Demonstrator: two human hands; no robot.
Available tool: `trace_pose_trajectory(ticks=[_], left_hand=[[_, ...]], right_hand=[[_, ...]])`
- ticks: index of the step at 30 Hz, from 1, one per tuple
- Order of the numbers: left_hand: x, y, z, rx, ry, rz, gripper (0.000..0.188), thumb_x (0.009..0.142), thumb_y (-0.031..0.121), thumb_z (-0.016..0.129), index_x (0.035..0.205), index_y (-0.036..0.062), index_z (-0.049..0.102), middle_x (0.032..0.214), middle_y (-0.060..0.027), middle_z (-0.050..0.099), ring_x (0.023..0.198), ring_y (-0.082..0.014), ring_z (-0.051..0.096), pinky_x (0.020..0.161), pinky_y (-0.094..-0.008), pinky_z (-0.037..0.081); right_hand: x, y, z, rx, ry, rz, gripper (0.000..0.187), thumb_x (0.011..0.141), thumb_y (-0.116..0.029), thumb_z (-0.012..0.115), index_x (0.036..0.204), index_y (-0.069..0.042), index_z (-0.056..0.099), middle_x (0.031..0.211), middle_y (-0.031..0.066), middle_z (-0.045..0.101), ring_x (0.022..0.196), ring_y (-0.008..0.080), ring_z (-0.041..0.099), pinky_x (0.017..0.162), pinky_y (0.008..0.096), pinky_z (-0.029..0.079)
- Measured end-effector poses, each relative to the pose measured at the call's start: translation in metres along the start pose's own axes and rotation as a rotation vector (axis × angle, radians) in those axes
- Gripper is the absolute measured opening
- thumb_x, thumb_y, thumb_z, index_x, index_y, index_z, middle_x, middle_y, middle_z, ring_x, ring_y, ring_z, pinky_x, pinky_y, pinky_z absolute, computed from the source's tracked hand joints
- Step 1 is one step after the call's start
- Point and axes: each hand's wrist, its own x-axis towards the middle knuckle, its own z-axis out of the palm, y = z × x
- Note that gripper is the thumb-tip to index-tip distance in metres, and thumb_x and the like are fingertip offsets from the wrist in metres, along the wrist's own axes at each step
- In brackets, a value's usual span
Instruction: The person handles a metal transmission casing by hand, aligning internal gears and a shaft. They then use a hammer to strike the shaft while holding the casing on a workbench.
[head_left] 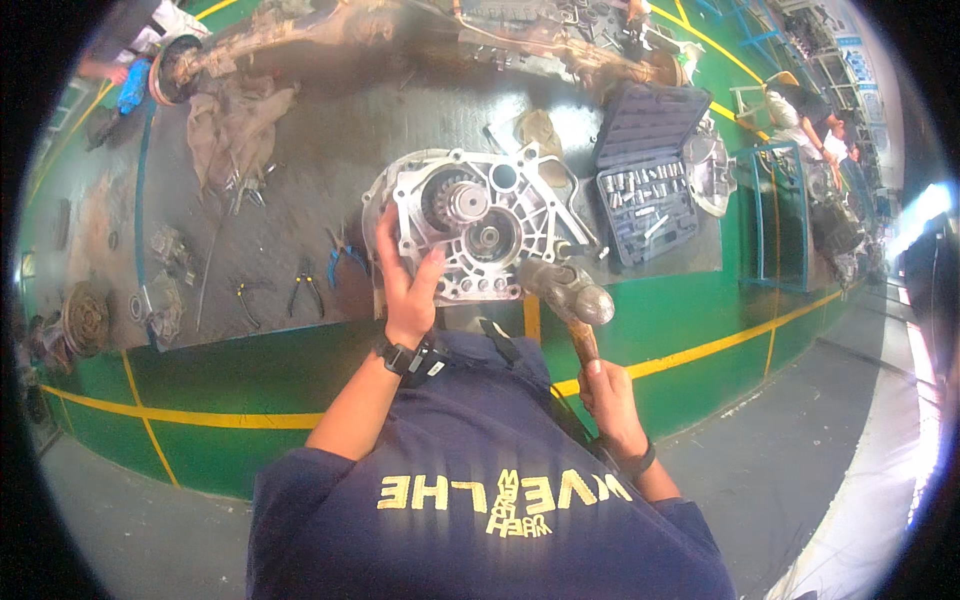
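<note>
A silver gearbox housing point(545, 215) stands at the near edge of the workbench, its open face turned up toward me. Inside it sit a splined gear shaft point(464, 202) and a round bearing point(489, 237). My left hand point(408, 290) grips the housing's lower left edge, thumb on the face and fingers along the side. In my right hand point(612, 398) is a hammer point(568, 292), held by its wooden handle. The hammer's metal head is raised beside the housing's lower right corner; whether they touch I cannot tell.
An open socket set case point(650, 205) lies right of the housing. Pliers point(345, 258) and other hand tools lie to its left. Beyond are a brown rag point(232, 135) and a long rusty axle point(330, 40). A person point(800, 110) is at the far right.
</note>
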Motion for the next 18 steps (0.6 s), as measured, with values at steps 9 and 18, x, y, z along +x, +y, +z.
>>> trace_pose_trajectory(ticks=[9,18], left_hand=[[-0.004,0.010,0.009,-0.045,0.058,-0.073,0.072,0.095,0.013,0.060,0.155,0.0015,0.023,0.149,-0.0142,0.042,0.135,-0.0237,0.042,0.117,-0.0386,0.029],[-0.002,0.000,0.009,-0.061,0.102,-0.042,0.076,0.092,0.021,0.067,0.154,0.0023,0.027,0.145,-0.0132,0.046,0.134,-0.0237,0.044,0.115,-0.0388,0.031]], right_hand=[[0.055,-0.056,-0.021,0.343,-0.059,-0.207,0.051,0.107,-0.050,0.041,0.082,-0.007,0.051,0.062,-0.0030,0.043,0.051,0.0067,0.037,0.046,0.0248,0.028],[0.099,-0.060,-0.034,0.244,-0.222,-0.213,0.039,0.108,-0.032,0.045,0.085,-0.002,0.054,0.065,0.0010,0.048,0.059,0.0110,0.045,0.053,0.0305,0.037]])
